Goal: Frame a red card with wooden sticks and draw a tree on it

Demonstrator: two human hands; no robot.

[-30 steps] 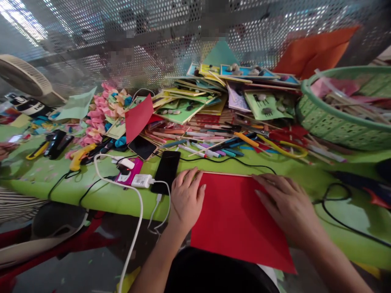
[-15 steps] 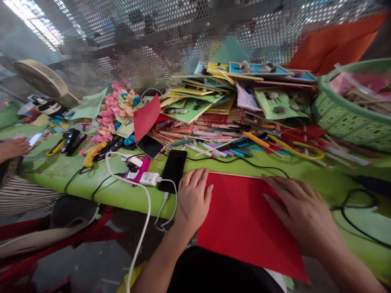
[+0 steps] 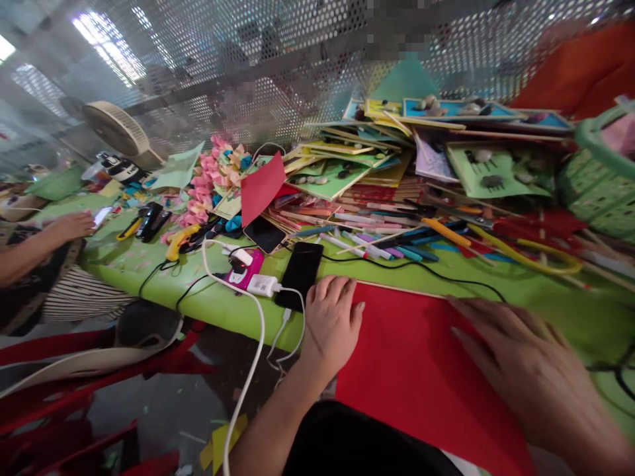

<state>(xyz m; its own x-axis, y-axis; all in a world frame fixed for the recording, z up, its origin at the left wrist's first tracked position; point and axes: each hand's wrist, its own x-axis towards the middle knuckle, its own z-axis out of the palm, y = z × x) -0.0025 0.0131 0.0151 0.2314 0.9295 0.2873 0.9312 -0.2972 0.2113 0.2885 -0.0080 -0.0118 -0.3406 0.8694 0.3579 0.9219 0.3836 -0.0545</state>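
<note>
A large red sheet of paper (image 3: 411,357) lies on the green table (image 3: 208,301) at its near edge, overhanging toward me. My left hand (image 3: 331,320) rests flat on the sheet's left edge, fingers stretched out. On the right part of the sheet lies my right hand (image 3: 526,367), fingers spread and pointing left, slightly blurred. Neither hand holds anything.
A black phone (image 3: 300,271), a white charger (image 3: 262,285) with cables and a pink device (image 3: 245,270) lie just left of my left hand. Behind are pens (image 3: 372,246), stacked craft cards (image 3: 347,172), paper flowers (image 3: 208,182), a green basket (image 3: 602,178). Another person's arm (image 3: 44,241) is at far left.
The view has swung left, so everything sits further right in the picture. Both hands stay flat on the red sheet; the person at the left has come into view.
</note>
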